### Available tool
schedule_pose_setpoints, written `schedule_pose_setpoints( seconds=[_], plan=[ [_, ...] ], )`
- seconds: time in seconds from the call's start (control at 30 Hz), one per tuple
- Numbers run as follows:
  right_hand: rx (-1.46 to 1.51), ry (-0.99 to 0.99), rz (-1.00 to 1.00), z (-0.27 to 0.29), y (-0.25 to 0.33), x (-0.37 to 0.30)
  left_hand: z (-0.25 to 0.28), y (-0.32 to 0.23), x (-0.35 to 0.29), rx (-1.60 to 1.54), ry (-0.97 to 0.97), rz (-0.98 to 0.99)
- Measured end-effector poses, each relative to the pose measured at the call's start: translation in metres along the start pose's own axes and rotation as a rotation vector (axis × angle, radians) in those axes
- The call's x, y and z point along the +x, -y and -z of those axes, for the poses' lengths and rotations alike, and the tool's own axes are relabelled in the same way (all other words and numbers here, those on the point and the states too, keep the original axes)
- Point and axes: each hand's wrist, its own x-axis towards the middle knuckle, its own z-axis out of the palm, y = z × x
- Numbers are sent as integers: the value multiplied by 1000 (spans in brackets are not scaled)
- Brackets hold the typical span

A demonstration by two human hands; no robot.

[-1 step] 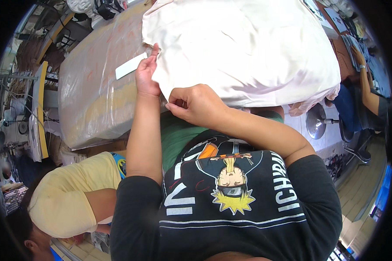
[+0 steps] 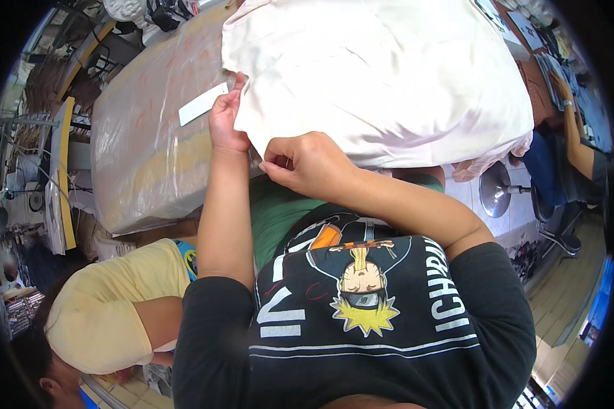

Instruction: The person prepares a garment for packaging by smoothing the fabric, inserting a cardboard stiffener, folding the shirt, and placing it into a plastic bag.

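A large off-white cloth (image 2: 382, 88) with soft creases lies over the table in front of me. My left hand (image 2: 228, 123) is at its left edge, fingers closed on the fabric and partly hidden by it. Beside the left thumb is a blank-looking white card (image 2: 203, 104); whether the hand holds it or it lies on the table, I cannot tell. At the cloth's near left corner my right hand (image 2: 310, 162) makes a pinch, thumb against fingertips, on the cloth's edge.
Clear plastic covers the padded table (image 2: 140, 153). A person in a yellow shirt (image 2: 109, 307) bends at the lower left. Another person's arm (image 2: 576, 129) reaches over a far-right table. A round metal stool base (image 2: 494, 189) stands on the floor at right.
My left hand has shifted very slightly left and down at the cloth's edge, and the white card with it. My right hand stays put.
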Motion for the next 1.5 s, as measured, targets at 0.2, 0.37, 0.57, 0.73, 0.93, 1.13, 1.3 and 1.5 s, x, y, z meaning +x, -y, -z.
schedule_pose_setpoints(
  seconds=[0.2, 0.37, 0.57, 0.73, 0.93, 1.13, 1.3, 1.5],
  plan=[
    [-36, 23, 3, 2, -3, 1, 35, -10, -38, -152, 21, 70],
    [-3, 20, 18, 4, -2, 2, -1, 17, -52, 136, -506, 76],
    [1, 34, 52, 8, 5, 4, -22, 33, -19, 162, -334, 208],
    [-52, 114, 41, 9, 0, 3, -40, 34, 12, 501, -329, 104],
    [-104, 216, 22, 0, -10, -1, -13, 4, 26, 883, -247, 324],
    [-128, 288, -24, -6, -14, 0, -21, -9, 13, 908, -183, 387],
    [-153, 326, -22, -15, -24, 0, -14, -1, 18, 859, -203, 329],
    [-182, 250, 10, -20, -31, 1, -28, 15, 38, 598, -147, 274]
  ],
)
